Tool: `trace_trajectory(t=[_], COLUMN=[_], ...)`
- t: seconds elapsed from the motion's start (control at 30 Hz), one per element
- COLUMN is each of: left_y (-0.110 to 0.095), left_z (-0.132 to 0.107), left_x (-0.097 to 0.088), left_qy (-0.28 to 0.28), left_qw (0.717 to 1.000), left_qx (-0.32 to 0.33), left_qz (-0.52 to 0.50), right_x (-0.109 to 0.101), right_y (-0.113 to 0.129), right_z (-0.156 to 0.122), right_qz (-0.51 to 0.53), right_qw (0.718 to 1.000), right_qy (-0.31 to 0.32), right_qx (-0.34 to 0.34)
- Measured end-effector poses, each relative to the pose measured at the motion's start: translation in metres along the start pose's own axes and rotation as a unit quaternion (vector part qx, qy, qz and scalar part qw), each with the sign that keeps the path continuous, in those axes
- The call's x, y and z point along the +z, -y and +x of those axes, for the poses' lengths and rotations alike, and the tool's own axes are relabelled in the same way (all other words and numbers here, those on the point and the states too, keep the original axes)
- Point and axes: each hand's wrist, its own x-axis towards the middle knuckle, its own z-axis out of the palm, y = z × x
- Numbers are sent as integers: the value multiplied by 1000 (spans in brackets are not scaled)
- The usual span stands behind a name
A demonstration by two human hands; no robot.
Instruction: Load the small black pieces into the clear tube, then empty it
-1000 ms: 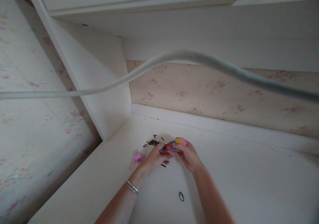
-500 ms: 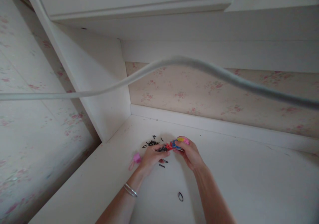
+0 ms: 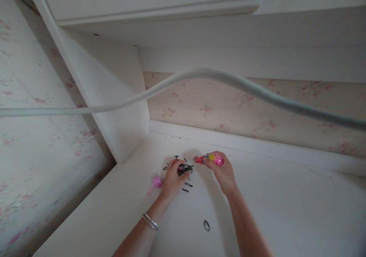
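Observation:
Small black elastic hair ties (image 3: 185,168) sit in a tangled clump between the thumb and curled fingers of my left hand (image 3: 173,179), just above the white desktop. My right hand (image 3: 224,173) grips a slim clear container (image 3: 210,158) filled with red, blue, yellow and pink bands. It is held tilted, its red end toward my left hand and a short gap away from the clump. Left of my left hand lies a pink cap with a loop (image 3: 156,181). A few loose black ties (image 3: 185,190) are scattered around.
One dark hair tie (image 3: 206,225) lies nearer to me on the white desktop (image 3: 286,211). A pale cable (image 3: 200,73) crosses the view in front of the shelf. A white side panel (image 3: 114,97) and an overhead cabinet (image 3: 157,2) bound the space.
My right hand and the container have moved right, away from my left hand. The black bands at the container's left end have left it, and a black clump now shows within my left hand.

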Motion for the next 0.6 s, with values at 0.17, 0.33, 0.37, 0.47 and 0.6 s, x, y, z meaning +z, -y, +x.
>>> trace_trajectory(t=[0.17, 0.33, 0.37, 0.47, 0.6], left_y=[-7, -13, -14, -18, -23], left_z=[-1, -3, -4, -5, -7], left_x=[1, 2, 2, 0, -1], left_qy=[-3, 42, 50, 71, 124], left_qw=[999, 991, 988, 981, 974], left_qx=[33, -44, -55, -64, -42], left_qz=[8, -119, -134, -171, -184], right_x=[14, 24, 25, 26, 28], right_y=[1, -3, -2, 0, 2], right_z=[-7, -12, -13, -15, -18], right_qz=[32, 89, 103, 140, 148], right_qw=[997, 995, 993, 987, 982], right_qy=[-51, 9, 18, 35, 76], right_qx=[-39, 41, 48, 66, 91])
